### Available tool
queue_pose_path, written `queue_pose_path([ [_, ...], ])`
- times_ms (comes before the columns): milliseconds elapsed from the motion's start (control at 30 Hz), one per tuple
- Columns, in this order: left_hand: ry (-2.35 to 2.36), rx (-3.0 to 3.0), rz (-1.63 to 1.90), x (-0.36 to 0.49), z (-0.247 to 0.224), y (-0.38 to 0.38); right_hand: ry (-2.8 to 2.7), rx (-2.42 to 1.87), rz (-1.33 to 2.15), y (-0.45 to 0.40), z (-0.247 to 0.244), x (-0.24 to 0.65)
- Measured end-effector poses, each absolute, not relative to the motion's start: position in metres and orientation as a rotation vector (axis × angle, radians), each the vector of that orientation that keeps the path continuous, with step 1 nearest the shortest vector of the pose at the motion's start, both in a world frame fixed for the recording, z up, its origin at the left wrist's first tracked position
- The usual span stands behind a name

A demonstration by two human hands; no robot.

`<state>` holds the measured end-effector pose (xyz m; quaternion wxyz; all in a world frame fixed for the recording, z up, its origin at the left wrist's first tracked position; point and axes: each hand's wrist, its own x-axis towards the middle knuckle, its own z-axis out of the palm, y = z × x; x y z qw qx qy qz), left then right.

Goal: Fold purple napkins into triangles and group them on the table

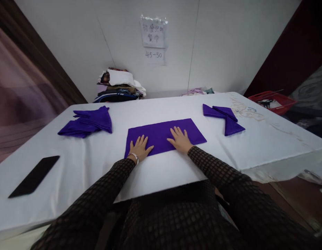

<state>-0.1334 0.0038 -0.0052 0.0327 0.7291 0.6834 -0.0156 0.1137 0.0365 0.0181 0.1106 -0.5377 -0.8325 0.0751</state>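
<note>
A purple cloth napkin (161,133) lies flat in a long rectangle on the white-covered table in front of me. My left hand (140,148) rests on its left part, fingers spread, with a bracelet at the wrist. On the right part, my right hand (180,139) also lies flat with its fingers apart. Neither hand grips the cloth. A crumpled heap of purple cloth (89,122) sits farther left. To the right is a purple napkin folded into a pinwheel-like shape (224,117).
The white tablecloth (161,107) has some creases. A dark flat strip (34,177) lies at the near left. Behind the table stands a clothes stack (120,85) against the wall, below a handwritten sign (153,34). A red basket (274,101) is beyond the right edge.
</note>
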Motion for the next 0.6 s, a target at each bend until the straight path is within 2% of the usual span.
queue_pose_path([
  [200, 2.098, 2.244, -0.027, -0.133, -0.006, 0.002, -2.525, -1.520, 0.272, 0.042, -0.001, 0.078],
  [333, 2.091, 2.258, -0.008, -0.133, -0.007, 0.001, -2.514, -1.657, 0.238, 0.050, -0.010, 0.128],
  [500, 2.089, 2.263, -0.008, -0.135, -0.008, 0.000, -2.314, -2.043, 0.096, 0.060, -0.015, 0.213],
  [600, 2.085, 2.200, -0.054, -0.136, -0.003, 0.003, -2.317, -2.092, 0.041, 0.061, -0.017, 0.231],
])
